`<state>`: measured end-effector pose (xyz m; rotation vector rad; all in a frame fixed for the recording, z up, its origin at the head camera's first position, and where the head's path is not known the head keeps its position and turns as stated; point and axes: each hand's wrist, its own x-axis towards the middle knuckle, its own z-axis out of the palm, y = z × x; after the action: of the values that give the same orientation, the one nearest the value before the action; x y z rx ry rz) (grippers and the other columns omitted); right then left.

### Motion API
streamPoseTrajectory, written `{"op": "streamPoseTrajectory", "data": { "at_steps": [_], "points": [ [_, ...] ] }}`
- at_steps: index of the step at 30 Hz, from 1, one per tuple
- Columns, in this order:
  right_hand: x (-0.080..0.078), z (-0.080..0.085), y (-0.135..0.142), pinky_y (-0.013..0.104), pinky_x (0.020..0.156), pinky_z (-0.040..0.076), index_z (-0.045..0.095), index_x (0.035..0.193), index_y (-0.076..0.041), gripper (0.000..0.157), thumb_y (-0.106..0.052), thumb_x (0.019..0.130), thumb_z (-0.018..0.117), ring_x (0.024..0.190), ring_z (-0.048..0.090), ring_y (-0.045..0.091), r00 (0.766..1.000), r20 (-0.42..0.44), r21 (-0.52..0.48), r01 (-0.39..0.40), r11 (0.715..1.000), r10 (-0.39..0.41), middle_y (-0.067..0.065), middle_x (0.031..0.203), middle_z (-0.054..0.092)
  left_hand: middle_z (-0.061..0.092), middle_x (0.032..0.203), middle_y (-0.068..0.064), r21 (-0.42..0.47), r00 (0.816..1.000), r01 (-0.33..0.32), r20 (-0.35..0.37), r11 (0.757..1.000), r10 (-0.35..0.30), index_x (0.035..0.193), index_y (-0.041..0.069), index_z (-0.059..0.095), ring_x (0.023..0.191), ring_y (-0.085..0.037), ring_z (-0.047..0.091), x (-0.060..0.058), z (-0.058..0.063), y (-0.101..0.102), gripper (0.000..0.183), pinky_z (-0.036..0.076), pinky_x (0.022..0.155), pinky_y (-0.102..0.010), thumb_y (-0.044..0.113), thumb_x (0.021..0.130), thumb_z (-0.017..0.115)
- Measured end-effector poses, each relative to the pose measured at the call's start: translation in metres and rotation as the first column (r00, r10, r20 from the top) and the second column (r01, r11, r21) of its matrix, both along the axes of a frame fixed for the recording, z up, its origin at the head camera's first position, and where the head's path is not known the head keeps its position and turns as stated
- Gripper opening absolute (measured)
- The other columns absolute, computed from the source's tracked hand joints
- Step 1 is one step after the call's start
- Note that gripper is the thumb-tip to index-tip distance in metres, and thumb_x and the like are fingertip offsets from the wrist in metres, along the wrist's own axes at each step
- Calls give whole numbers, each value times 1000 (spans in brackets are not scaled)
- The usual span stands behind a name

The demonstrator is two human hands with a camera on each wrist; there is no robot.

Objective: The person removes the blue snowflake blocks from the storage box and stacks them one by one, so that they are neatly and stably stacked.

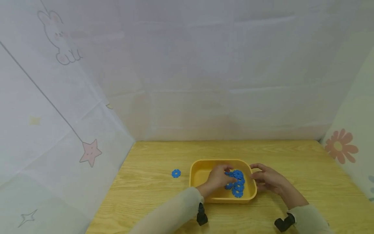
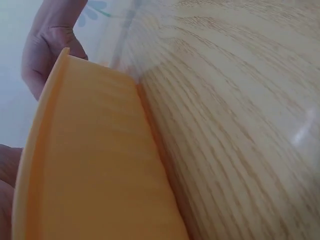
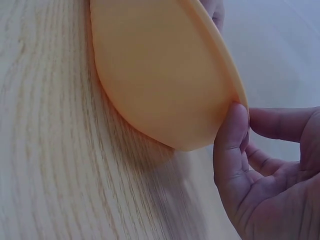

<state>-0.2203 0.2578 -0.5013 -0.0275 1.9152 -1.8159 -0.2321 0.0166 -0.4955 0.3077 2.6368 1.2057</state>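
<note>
As seen from the head view, a heap of blue snowflake discs (image 1: 241,188) is held in the yellow plastic tray (image 1: 222,201), piled toward its 3 o'clock end. The left hand (image 1: 217,178) is placed inside the tray, its forearm laid across the rim at 8 o'clock; the heap is found at 3 to 4 o'clock from it, close by its thumb and fingers. Whether any disc is gripped by that hand cannot be told. By the right hand (image 1: 268,177), the tray's rim is pinched at 3 o'clock, and from there the heap is seen at 9 o'clock, across the wall. A single blue disc (image 1: 173,173) is set apart on the wood-grain table (image 1: 146,162), just past 9 o'clock of the tray.
</note>
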Motion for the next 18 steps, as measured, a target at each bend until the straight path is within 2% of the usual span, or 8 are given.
{"op": "streamPoseTrajectory", "data": {
  "at_steps": [6, 14, 18],
  "points": [
    [0, -2, 1, 40, 73, 60, 33, 148, -1, 59, -17, 100, 63, 92, 71, 26, 1000, 2, -16, 1, 1000, -1, 17, 108, 68, 70, 113, -1, -67, 999, -13, -33, 998, 11, 124, 17, 72, 101, -16, 65, 1, -7, 8, 46, 54, 83, -32, 26, 82, 87],
    [1, -5, 2, 44, 78, 60, 31, 150, 0, 60, -17, 101, 62, 95, 70, 28, 1000, -10, -36, 3, 999, -3, 18, 111, 65, 65, 106, 3, -191, 998, -7, -63, 982, -5, 129, 19, 70, 89, -10, 60, -2, -10, 17, 53, 52, 77, -27, 36, 81, 87],
    [1, -6, 1, 45, 79, 60, 30, 151, 0, 62, -18, 101, 62, 96, 70, 29, 1000, -8, -44, 8, 999, -8, 18, 113, 65, 64, 107, 4, -227, 998, -16, -62, 974, 2, 128, 18, 71, 91, -11, 61, -4, -9, 19, 54, 53, 80, -28, 38, 81, 87]
  ]
}}
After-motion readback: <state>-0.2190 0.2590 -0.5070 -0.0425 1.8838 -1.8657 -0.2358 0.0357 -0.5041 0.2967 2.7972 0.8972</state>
